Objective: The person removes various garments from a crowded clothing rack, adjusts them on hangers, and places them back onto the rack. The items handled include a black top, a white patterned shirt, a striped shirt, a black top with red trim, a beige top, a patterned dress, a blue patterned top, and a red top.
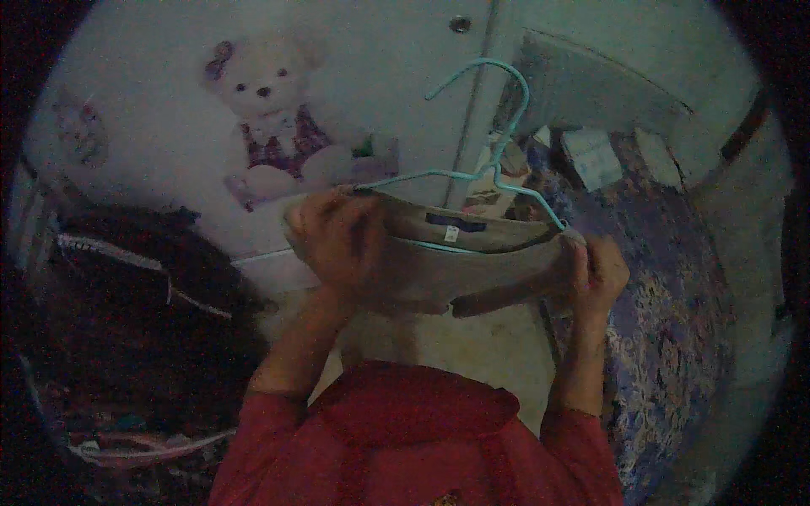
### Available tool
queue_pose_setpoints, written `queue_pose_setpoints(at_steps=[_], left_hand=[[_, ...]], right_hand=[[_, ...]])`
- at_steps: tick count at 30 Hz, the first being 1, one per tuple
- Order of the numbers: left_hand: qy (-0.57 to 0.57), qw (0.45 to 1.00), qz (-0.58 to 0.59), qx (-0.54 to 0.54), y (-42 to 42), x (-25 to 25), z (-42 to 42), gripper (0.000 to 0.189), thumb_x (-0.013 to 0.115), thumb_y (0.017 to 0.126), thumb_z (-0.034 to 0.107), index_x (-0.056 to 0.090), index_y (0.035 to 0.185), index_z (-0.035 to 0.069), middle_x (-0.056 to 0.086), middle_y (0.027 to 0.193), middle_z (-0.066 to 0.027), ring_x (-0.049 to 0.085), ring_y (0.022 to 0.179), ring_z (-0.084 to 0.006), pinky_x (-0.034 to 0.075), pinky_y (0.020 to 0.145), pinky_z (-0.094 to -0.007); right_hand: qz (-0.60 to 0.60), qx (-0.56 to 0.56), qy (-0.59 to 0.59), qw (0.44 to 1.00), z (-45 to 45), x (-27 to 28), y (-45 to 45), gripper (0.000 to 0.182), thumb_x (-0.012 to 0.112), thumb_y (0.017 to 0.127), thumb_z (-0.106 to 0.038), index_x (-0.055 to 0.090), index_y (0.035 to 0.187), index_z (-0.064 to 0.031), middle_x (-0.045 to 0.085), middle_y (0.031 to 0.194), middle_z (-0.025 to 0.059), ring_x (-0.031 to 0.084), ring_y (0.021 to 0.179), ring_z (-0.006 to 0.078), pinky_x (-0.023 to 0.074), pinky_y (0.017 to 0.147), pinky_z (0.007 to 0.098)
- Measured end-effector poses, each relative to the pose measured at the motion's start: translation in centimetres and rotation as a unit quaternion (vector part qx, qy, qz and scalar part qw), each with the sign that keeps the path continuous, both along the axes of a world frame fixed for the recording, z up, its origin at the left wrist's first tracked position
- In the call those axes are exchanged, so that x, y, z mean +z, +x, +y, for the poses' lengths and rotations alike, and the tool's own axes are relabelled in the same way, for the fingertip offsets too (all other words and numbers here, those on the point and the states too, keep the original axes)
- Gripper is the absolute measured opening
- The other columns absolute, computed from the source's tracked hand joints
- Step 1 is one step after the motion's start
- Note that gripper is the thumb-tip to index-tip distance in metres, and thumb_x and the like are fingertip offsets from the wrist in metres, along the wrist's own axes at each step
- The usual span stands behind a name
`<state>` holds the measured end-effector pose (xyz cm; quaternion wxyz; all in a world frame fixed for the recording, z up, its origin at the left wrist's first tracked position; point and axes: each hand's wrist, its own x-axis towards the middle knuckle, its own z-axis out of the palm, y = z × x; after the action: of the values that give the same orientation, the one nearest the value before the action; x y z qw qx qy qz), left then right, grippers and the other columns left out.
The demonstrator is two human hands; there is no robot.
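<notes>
A brown cloth garment (417, 275) stretches between my two hands, its upper opening facing me. Inside the far edge of that opening sit a dark label and a small white tag (450, 234). A light blue hanger (525, 95) runs through the garment, hook pointing up and curling left. My left hand (338, 237) grips the garment's left end by the hanger's arm. Around the right end, where the other hanger arm meets the cloth, the fingers of my right hand (601, 269) are closed. The garment's lower part is hard to make out in the dim light.
A white surface with a teddy bear picture (278, 120) and a round lock (460, 24) stands ahead. Purple patterned fabric (664, 329) covers something on the right, with papers or packets (591, 158) on it. Dark cloth items (126, 316) fill the left. Pale floor (487, 348) shows below.
</notes>
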<state>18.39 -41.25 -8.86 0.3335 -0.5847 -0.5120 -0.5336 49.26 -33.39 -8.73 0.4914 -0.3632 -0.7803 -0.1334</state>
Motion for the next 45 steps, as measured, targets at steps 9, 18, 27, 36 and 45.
queue_pose_setpoints(at_steps=[9,18,27,36,45], left_hand=[[-0.506,0.495,-0.478,-0.520,1.2,-4.0,0.5,0.027,0.053,0.091,0.031,0.060,0.092,0.006,0.057,0.070,0.0004,0.047,0.057,-0.0048,0.037,0.051,-0.0201],[-0.575,0.382,-0.402,-0.602,9.7,-1.9,5.4,0.016,0.055,0.090,0.019,0.061,0.092,0.004,0.063,0.075,-0.0044,0.053,0.058,-0.0068,0.039,0.045,-0.0186],[-0.573,0.390,-0.320,-0.646,14.2,-1.2,15.3,0.014,0.055,0.089,0.014,0.059,0.095,0.001,0.066,0.086,-0.0098,0.062,0.068,-0.0134,0.046,0.050,-0.0236],[-0.359,0.660,-0.424,-0.505,15.0,-4.5,29.2,0.026,0.059,0.086,0.008,0.053,0.111,0.005,0.059,0.105,-0.0089,0.057,0.094,-0.0153,0.048,0.072,-0.0269],[-0.526,0.662,-0.126,-0.518,18.5,-10.6,40.1,0.087,0.081,0.061,0.019,0.033,0.130,-0.001,0.044,0.126,-0.0186,0.043,0.117,-0.0305,0.036,0.099,-0.0365]], right_hand=[[-0.056,-0.185,0.076,0.978,-10.9,-1.2,-1.9,0.017,0.068,0.075,-0.018,0.062,0.082,-0.0035,0.056,0.067,0.0114,0.056,0.060,0.0283,0.0441,0.053,0.0368],[-0.016,-0.308,0.063,0.949,-12.7,1.3,2.9,0.020,0.065,0.081,-0.022,0.061,0.082,-0.0023,0.051,0.065,0.0101,0.049,0.054,0.0246,0.0364,0.048,0.0337],[-0.001,-0.388,0.061,0.920,-5.1,0.6,8.2,0.020,0.064,0.082,-0.022,0.062,0.084,-0.0024,0.056,0.068,0.0100,0.056,0.060,0.0240,0.0436,0.054,0.0318],[0.073,-0.472,0.096,0.873,1.3,3.6,17.4,0.015,0.064,0.084,-0.017,0.065,0.087,-0.0026,0.061,0.073,0.0034,0.053,0.065,0.0085,0.0436,0.056,0.0254],[0.199,-0.456,0.098,0.862,2.2,6.5,20.5,0.015,0.061,0.086,-0.014,0.065,0.090,0.0003,0.062,0.080,0.0008,0.053,0.073,0.0070,0.0427,0.064,0.0228]])
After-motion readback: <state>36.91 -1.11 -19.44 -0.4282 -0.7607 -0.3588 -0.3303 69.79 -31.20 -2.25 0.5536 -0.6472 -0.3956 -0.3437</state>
